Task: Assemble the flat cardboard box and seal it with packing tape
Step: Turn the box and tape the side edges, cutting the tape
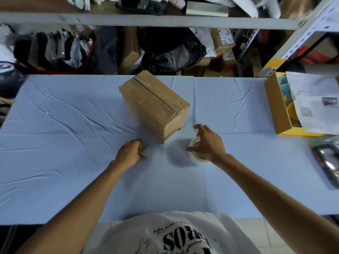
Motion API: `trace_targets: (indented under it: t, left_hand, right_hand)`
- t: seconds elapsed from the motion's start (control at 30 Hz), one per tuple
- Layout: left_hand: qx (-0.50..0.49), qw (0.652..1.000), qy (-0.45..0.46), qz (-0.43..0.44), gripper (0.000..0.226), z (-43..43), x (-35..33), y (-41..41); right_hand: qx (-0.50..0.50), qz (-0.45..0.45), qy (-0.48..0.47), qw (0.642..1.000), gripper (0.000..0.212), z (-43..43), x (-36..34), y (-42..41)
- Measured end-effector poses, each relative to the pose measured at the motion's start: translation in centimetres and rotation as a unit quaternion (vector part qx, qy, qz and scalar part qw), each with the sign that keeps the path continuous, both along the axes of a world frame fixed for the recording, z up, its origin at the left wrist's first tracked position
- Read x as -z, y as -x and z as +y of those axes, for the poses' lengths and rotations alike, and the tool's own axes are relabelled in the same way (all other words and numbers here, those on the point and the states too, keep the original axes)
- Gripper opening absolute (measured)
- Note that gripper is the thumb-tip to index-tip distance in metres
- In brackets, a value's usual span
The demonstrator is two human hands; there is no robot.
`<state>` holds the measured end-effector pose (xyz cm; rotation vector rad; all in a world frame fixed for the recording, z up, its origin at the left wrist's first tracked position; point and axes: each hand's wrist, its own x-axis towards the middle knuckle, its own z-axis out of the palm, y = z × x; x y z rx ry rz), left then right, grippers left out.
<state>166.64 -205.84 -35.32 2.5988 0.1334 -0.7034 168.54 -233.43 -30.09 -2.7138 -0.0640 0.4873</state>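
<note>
The cardboard box (155, 105) stands assembled near the far edge of the desk (64, 125), turned at an angle, its top seam already under clear tape. It looks light and stiff but dentable at the corners, so it is best taken by two opposite side walls. The right hand (207, 143) rests over the packing tape roll (197, 151), fingers spread rather than clamped; the left hand (131, 152) lies loosely curled and empty on the desk. Open room spreads left and toward the near edge; an open yellow carton (278, 107) crowds the right edge.

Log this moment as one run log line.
box taped shut, on table | right hand over tape roll | left hand empty
</note>
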Motion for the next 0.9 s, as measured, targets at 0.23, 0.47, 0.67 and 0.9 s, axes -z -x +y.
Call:
trace_targets:
  t: [0.23, 0.47, 0.67, 0.9]
  left_hand:
    - [0.106, 0.986, 0.08, 0.099, 0.047, -1.3, -10.3, -1.4]
    - [0.097, 0.945, 0.214, -0.225, 0.029, -6.7, -16.7, -6.4]
    - [0.179, 0.963, 0.076, -0.184, 0.058, -7.6, -12.4, -8.7]
    - [0.179, 0.961, 0.087, -0.19, 0.063, -7.7, -12.1, -9.0]
  right_hand:
    - [0.127, 0.136, -0.389, 0.902, 0.033, 0.4, -3.7, -3.5]
    - [0.196, 0.189, -0.603, 0.75, 0.016, 0.6, -4.1, -3.7]
    - [0.205, 0.206, -0.65, 0.702, 0.023, 0.3, -4.4, -3.8]
    - [0.23, 0.109, -0.595, 0.762, 0.029, 1.1, -3.3, -3.9]
